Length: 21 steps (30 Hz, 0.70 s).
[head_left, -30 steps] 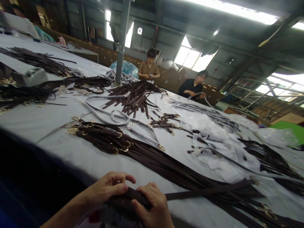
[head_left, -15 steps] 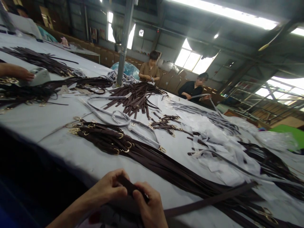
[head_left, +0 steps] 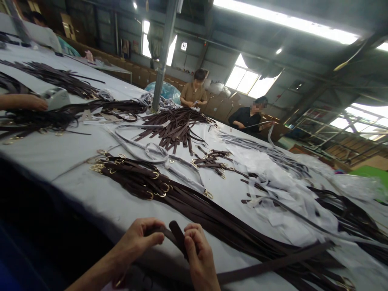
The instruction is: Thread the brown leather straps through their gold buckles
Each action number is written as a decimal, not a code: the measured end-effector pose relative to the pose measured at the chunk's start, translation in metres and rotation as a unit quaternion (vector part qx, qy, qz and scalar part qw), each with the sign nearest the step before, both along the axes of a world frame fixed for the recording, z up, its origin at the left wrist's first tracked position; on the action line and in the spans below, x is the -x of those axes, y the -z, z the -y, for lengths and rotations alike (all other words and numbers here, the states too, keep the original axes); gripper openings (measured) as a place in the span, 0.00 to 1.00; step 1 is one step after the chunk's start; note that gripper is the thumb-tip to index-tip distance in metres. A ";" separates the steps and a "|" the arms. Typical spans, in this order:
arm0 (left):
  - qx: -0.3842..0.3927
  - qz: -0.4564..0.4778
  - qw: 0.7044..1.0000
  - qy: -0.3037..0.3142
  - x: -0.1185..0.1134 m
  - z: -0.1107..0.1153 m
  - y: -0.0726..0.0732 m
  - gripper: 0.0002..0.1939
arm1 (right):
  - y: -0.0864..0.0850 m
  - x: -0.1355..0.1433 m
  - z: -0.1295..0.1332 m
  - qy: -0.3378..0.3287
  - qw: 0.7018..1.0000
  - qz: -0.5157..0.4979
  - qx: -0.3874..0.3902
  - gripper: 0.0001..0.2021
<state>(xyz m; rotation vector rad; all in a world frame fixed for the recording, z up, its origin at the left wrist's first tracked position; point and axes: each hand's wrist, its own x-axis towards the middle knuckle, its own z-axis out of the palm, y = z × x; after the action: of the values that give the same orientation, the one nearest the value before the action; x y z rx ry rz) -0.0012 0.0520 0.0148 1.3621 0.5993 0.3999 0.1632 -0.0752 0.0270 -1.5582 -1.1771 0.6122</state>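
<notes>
Near the table's front edge, my left hand (head_left: pixel 142 238) pinches a dark brown strap (head_left: pixel 178 238) between thumb and fingers. On the other side, my right hand (head_left: pixel 198 250) grips the same strap, whose rounded end sticks up between the two hands. A long brown length (head_left: pixel 260 266) runs from behind my right hand across the table to the right; whether it is the same strap I cannot tell. Just beyond my hands lies a bundle of brown straps (head_left: pixel 188 202) with gold buckles (head_left: pixel 165 188) at its left end.
More brown straps (head_left: pixel 172 129) are heaped mid-table, beside a grey post (head_left: pixel 163 60). Wrapped grey straps (head_left: pixel 157 153) and white wrapping (head_left: pixel 291 202) lie around. Two people (head_left: pixel 194 91) work across the table. Another person's hand (head_left: pixel 34 103) is by a white device (head_left: pixel 56 98) at left.
My hands have moved slightly apart, and the strap's rounded end now stands free between them. The view has shifted a little.
</notes>
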 end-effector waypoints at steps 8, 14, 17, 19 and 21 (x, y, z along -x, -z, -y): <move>-0.071 -0.066 0.994 0.049 0.008 -0.003 -0.006 0.13 | -0.009 0.014 -0.005 -0.078 0.996 -0.031 0.021 0.24; -0.034 -0.068 0.997 0.014 0.010 0.000 0.002 0.17 | -0.008 0.007 0.002 -0.055 0.988 -0.113 0.089 0.30; -0.033 -0.065 0.997 0.022 0.012 0.000 0.004 0.16 | -0.010 0.006 0.002 -0.063 0.984 -0.118 0.119 0.31; -0.032 -0.076 0.996 0.034 0.012 0.001 0.001 0.16 | -0.012 0.009 0.000 -0.085 0.981 -0.098 0.142 0.30; -0.039 -0.079 0.995 0.048 0.011 0.002 -0.005 0.16 | -0.012 0.012 -0.002 -0.115 0.976 -0.071 0.169 0.29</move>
<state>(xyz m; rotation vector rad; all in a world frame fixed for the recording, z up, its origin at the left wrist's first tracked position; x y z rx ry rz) -0.0122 0.0504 0.0193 1.5014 0.6505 0.2405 0.1515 -0.0731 0.0389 -1.6362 -1.1972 1.1071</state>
